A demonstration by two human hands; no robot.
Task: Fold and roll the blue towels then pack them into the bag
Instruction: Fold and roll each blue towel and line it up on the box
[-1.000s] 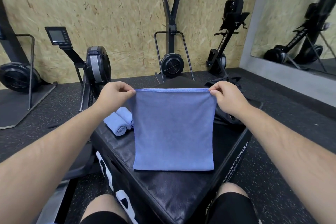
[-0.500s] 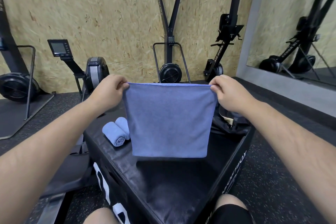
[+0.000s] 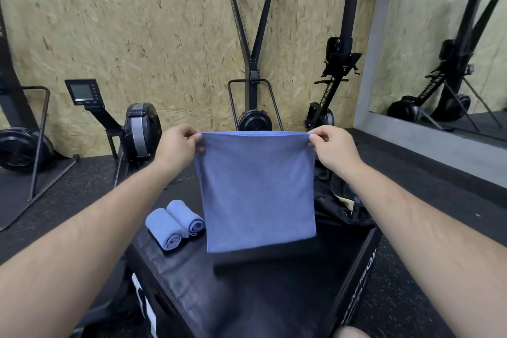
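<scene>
The flat blue cloth towel (image 3: 258, 195) has come up off the box since a second ago. Its bottom edge, which lay on the black top, now hangs free just above it, with a shadow underneath. The person holds it out in front, hanging straight down like a square sheet. The left hand (image 3: 177, 149) pinches the top left corner between thumb and curled fingers, and the right hand (image 3: 336, 149) pinches the top right corner the same way. Below is the padded black vinyl box (image 3: 247, 296). On its left part, just beside the hanging towel, two rolled blue towels (image 3: 164, 228) lie side by side, touching. At the far right of the box, partly behind the towel, sits a crumpled black fabric bag (image 3: 343, 206). Black rowing machines (image 3: 140, 129) stand along the chipboard wall (image 3: 137, 22).
</scene>
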